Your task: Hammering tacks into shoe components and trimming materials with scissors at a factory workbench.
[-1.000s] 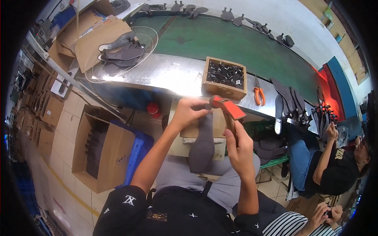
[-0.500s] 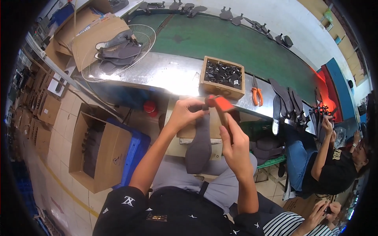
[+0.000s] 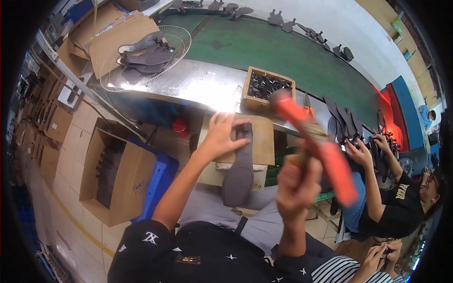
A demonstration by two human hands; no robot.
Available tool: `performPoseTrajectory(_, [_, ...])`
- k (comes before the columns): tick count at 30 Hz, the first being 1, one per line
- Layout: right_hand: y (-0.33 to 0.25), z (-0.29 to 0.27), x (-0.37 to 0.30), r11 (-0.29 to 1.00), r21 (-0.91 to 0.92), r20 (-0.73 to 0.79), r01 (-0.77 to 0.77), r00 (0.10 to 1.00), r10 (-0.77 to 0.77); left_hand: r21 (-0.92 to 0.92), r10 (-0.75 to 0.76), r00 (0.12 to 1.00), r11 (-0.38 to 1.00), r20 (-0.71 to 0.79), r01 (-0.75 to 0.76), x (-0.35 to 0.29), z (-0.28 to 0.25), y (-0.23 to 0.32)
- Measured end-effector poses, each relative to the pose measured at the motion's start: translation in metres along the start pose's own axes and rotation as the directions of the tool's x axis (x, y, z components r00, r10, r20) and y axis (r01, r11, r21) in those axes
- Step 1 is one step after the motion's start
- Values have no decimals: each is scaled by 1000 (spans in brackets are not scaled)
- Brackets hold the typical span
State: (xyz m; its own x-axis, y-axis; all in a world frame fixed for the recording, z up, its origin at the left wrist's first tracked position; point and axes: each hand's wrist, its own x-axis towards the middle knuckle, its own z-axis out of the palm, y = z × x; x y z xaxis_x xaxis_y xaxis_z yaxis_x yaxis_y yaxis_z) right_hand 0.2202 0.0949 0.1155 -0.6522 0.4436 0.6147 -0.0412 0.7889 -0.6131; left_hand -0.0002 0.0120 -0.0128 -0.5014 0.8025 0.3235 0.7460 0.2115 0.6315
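Observation:
A dark grey shoe sole (image 3: 238, 179) lies lengthwise over a pale block (image 3: 263, 137), its wider end reaching toward my lap. My left hand (image 3: 221, 137) is at the sole's far end with fingers spread, thumb and fingertips touching its edge and top. To the right of the sole, my right hand (image 3: 298, 181) grips a hammer (image 3: 306, 127) with a red head, raised and smeared by motion. The hammer partly covers a wooden box (image 3: 246, 89) of small black parts behind it.
A metal ledge (image 3: 207, 80) runs in front of a green conveyor belt (image 3: 264, 49). A wire basket (image 3: 184, 42) with soles stands at the back left. Left of me is a cardboard box (image 3: 134, 181) of soles. At the right, a co-worker (image 3: 394, 203) handles soles (image 3: 342, 118).
My right hand has swung the hammer up and to the right, away from the sole's far end. My left fingers have spread from a pinch. The co-worker's hands have moved toward the soles.

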Motion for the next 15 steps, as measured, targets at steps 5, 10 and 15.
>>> performPoseTrajectory(5, [41,36,7,996,-19,179,-89,980,91,-7,-71,997,997,42,71,5,-4,-3])
performPoseTrajectory(10, [-23,-13,15,917,374,-115,-136,975,191,-20,-54,998,998,27,55,2,-7,2])
performPoseTrajectory(15, [33,42,2,976,32,227,-213,953,201,39,-67,994,997,83,63,3,-6,2])
